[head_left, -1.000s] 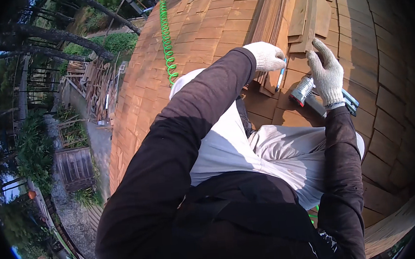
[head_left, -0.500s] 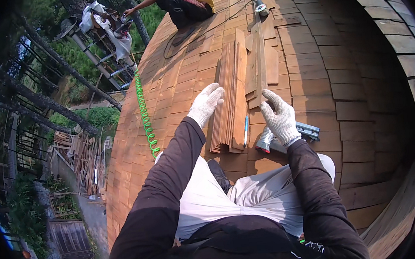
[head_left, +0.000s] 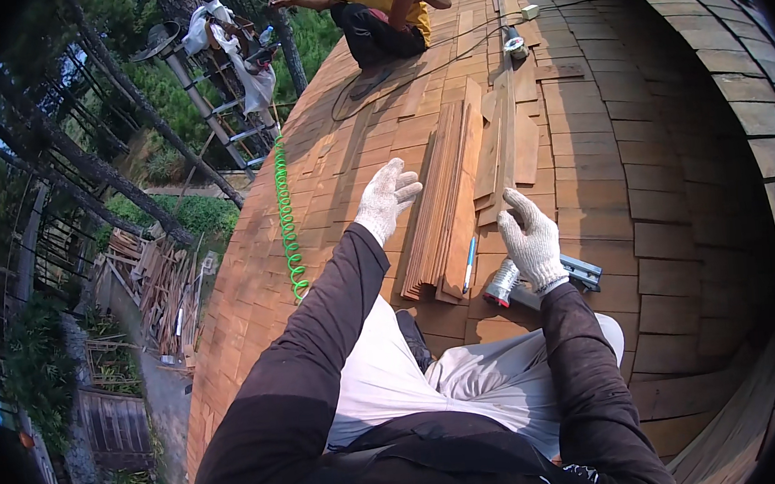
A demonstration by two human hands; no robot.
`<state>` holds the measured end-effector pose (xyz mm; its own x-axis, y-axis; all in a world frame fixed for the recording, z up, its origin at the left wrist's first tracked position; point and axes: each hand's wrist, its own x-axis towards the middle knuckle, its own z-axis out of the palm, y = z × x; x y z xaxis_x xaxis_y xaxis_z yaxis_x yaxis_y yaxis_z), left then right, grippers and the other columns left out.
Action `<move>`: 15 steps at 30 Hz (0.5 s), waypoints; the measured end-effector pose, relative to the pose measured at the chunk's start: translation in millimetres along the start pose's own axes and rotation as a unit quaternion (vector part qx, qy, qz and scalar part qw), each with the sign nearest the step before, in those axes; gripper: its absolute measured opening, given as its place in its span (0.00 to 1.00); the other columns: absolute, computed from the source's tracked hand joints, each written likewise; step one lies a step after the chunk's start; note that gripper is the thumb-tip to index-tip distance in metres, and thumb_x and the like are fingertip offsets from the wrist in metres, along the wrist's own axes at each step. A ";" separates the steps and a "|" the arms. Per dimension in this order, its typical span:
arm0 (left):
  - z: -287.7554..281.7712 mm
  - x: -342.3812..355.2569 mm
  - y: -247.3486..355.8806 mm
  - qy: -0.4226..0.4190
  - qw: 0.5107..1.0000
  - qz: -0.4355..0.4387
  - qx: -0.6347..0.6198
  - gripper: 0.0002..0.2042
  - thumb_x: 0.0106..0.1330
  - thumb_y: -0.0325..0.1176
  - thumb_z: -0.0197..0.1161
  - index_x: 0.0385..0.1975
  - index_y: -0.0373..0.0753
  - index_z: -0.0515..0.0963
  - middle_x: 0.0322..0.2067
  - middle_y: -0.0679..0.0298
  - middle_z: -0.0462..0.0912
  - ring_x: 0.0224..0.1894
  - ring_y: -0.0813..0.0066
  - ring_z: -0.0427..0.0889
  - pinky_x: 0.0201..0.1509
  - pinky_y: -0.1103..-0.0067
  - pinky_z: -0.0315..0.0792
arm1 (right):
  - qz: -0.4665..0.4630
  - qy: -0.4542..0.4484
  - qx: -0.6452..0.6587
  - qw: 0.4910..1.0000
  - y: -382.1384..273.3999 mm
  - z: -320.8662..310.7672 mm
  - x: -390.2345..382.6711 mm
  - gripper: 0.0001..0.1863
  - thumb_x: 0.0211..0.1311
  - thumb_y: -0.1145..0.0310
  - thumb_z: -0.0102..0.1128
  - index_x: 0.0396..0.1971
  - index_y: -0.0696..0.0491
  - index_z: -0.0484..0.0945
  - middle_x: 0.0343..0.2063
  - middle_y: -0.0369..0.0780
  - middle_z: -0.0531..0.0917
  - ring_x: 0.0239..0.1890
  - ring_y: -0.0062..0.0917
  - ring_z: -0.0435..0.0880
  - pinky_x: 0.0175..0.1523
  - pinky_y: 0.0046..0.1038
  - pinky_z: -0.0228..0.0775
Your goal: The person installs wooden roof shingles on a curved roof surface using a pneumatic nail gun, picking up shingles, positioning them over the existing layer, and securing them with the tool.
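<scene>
Both my hands wear white knit gloves and hold nothing. My left hand (head_left: 388, 200), with its fingers stretched out, hovers left of a long stack of thin wooden shingles (head_left: 435, 210). Right of that stack my right hand (head_left: 532, 240) is raised, its thumb and fingers apart. Below it, partly covered by the hand and wrist, lies a silver and grey power tool that looks like a nail gun (head_left: 582, 273). A blue and white pen (head_left: 469, 262) rests on the roof between the stack and the tool.
Wooden shingles (head_left: 588, 215) cover the sloping roof. A green coiled hose (head_left: 287, 218) runs along its left edge, near a ladder (head_left: 209, 101). Further up lie loose boards (head_left: 508, 139), a grinder (head_left: 515, 45) with a cord, and a crouching co-worker (head_left: 377, 22) holding a board.
The view has shifted, so the roof sits slightly lower and further right. My hands keep nearly the same pose. The co-worker's board now stands tilted in front of the body.
</scene>
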<state>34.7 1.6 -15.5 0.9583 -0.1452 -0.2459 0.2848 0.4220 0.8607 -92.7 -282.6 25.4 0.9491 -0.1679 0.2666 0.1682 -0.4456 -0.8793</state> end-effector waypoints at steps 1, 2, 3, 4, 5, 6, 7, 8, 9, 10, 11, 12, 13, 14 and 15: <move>4.7 0.0 -0.1 -0.010 1.000 -0.013 -0.019 0.29 0.79 0.56 0.60 0.71 0.44 0.70 0.58 0.55 0.83 0.56 0.60 0.85 0.62 0.63 0.76 | 0.020 -0.008 0.030 0.999 6.7 -0.9 1.4 0.24 0.74 0.69 0.65 0.66 0.60 0.78 0.47 0.44 0.90 0.45 0.23 0.89 0.53 0.26 0.81; 10.2 0.0 -0.7 -0.020 0.999 -0.026 -0.038 0.29 0.79 0.57 0.59 0.70 0.44 0.71 0.58 0.54 0.82 0.57 0.59 0.85 0.62 0.62 0.76 | 0.040 -0.016 0.059 0.997 11.2 -2.4 3.8 0.24 0.75 0.70 0.64 0.68 0.61 0.77 0.47 0.43 0.89 0.45 0.23 0.89 0.52 0.26 0.81; 14.4 -1.4 -0.5 -0.028 0.997 -0.040 -0.057 0.30 0.78 0.58 0.58 0.70 0.44 0.71 0.58 0.53 0.82 0.57 0.58 0.84 0.63 0.61 0.76 | 0.058 -0.009 0.106 0.993 11.4 -3.7 5.8 0.24 0.76 0.71 0.62 0.68 0.62 0.76 0.48 0.44 0.88 0.46 0.24 0.89 0.52 0.26 0.82; 18.1 -1.4 1.4 -0.045 0.994 -0.046 -0.091 0.35 0.78 0.61 0.58 0.74 0.42 0.65 0.59 0.50 0.81 0.58 0.55 0.84 0.65 0.57 0.76 | 0.077 -0.003 0.153 0.985 10.9 -4.9 7.7 0.24 0.77 0.72 0.61 0.69 0.63 0.75 0.48 0.44 0.88 0.46 0.25 0.89 0.52 0.26 0.83; 22.1 -0.8 3.3 -0.048 0.992 -0.045 -0.110 0.38 0.77 0.62 0.59 0.76 0.42 0.62 0.61 0.49 0.79 0.59 0.53 0.83 0.66 0.57 0.75 | 0.095 0.004 0.199 0.975 11.4 -6.2 9.3 0.24 0.78 0.73 0.60 0.69 0.64 0.73 0.49 0.45 0.87 0.46 0.26 0.89 0.52 0.27 0.83; 26.6 -1.4 7.5 -0.050 0.990 -0.042 -0.129 0.40 0.76 0.63 0.59 0.78 0.42 0.59 0.63 0.48 0.77 0.60 0.51 0.83 0.68 0.56 0.75 | 0.102 0.017 0.220 0.970 12.5 -5.7 11.4 0.24 0.79 0.74 0.58 0.69 0.65 0.72 0.51 0.46 0.86 0.47 0.27 0.89 0.52 0.28 0.85; 29.4 -0.9 11.1 -0.052 0.987 -0.041 -0.147 0.43 0.75 0.64 0.60 0.79 0.41 0.56 0.65 0.47 0.76 0.61 0.50 0.82 0.69 0.55 0.74 | 0.102 0.023 0.227 0.968 13.2 -5.2 11.1 0.23 0.79 0.73 0.58 0.69 0.64 0.72 0.51 0.46 0.86 0.47 0.27 0.89 0.52 0.28 0.86; 29.9 1.2 13.8 -0.054 0.984 -0.037 -0.165 0.46 0.73 0.66 0.61 0.81 0.41 0.53 0.66 0.46 0.73 0.63 0.48 0.80 0.70 0.54 0.73 | 0.103 0.028 0.233 0.967 13.6 -4.7 10.0 0.23 0.79 0.73 0.58 0.69 0.64 0.73 0.50 0.47 0.87 0.47 0.27 0.90 0.52 0.28 0.86; 27.7 4.2 15.1 -0.053 0.981 -0.037 -0.182 0.49 0.72 0.67 0.62 0.82 0.42 0.50 0.68 0.45 0.71 0.64 0.47 0.79 0.71 0.52 0.72 | 0.107 0.032 0.241 0.964 11.4 -2.0 8.6 0.23 0.79 0.73 0.58 0.69 0.64 0.73 0.50 0.47 0.87 0.47 0.28 0.90 0.52 0.29 0.86; 25.9 8.3 16.8 -0.052 0.978 -0.037 -0.198 0.52 0.70 0.68 0.63 0.83 0.42 0.47 0.70 0.44 0.69 0.66 0.45 0.77 0.73 0.51 0.71 | 0.121 0.024 0.251 0.960 9.2 0.0 8.1 0.23 0.79 0.72 0.58 0.69 0.64 0.73 0.49 0.47 0.87 0.47 0.28 0.90 0.52 0.29 0.86; 25.2 14.7 19.5 -0.047 0.977 -0.035 -0.205 0.54 0.69 0.69 0.64 0.83 0.42 0.45 0.71 0.43 0.67 0.68 0.45 0.75 0.74 0.51 0.69 | 0.135 0.016 0.262 0.956 6.8 1.0 8.8 0.23 0.79 0.72 0.58 0.69 0.63 0.73 0.49 0.47 0.87 0.46 0.28 0.90 0.52 0.29 0.86; 32.5 22.4 19.8 -0.046 0.975 -0.040 -0.213 0.55 0.68 0.69 0.64 0.84 0.42 0.44 0.72 0.43 0.65 0.70 0.44 0.73 0.75 0.50 0.67 | 0.153 0.015 0.268 0.951 5.3 -3.8 7.4 0.23 0.80 0.71 0.58 0.69 0.63 0.73 0.48 0.48 0.87 0.46 0.28 0.90 0.52 0.29 0.86; 36.2 24.7 20.1 -0.047 0.975 -0.042 -0.213 0.57 0.67 0.70 0.65 0.84 0.42 0.43 0.73 0.42 0.63 0.72 0.43 0.70 0.77 0.50 0.64 | 0.147 0.008 0.281 0.948 8.7 -10.6 10.1 0.25 0.78 0.71 0.61 0.69 0.67 0.71 0.53 0.47 0.84 0.50 0.28 0.89 0.52 0.29 0.87; 45.5 27.6 24.5 -0.051 0.976 -0.044 -0.209 0.58 0.66 0.71 0.65 0.84 0.42 0.41 0.74 0.41 0.61 0.75 0.42 0.67 0.79 0.49 0.61 | 0.151 0.024 0.289 0.945 5.6 -19.8 14.9 0.26 0.79 0.71 0.60 0.69 0.67 0.71 0.52 0.48 0.85 0.49 0.28 0.89 0.52 0.29 0.87; 46.4 26.2 27.3 -0.062 0.977 -0.037 -0.201 0.57 0.67 0.71 0.65 0.84 0.42 0.42 0.76 0.41 0.57 0.77 0.41 0.62 0.80 0.48 0.58 | 0.159 0.025 0.294 0.942 1.2 -26.4 17.1 0.26 0.79 0.69 0.59 0.69 0.67 0.71 0.51 0.49 0.86 0.48 0.28 0.90 0.52 0.29 0.87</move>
<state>66.6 -32.3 22.2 0.9321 -0.2851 -0.2234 0.3621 0.7200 0.5920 -83.3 -309.2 39.4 0.9651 -0.2585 -0.0428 0.0092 0.1969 -0.9804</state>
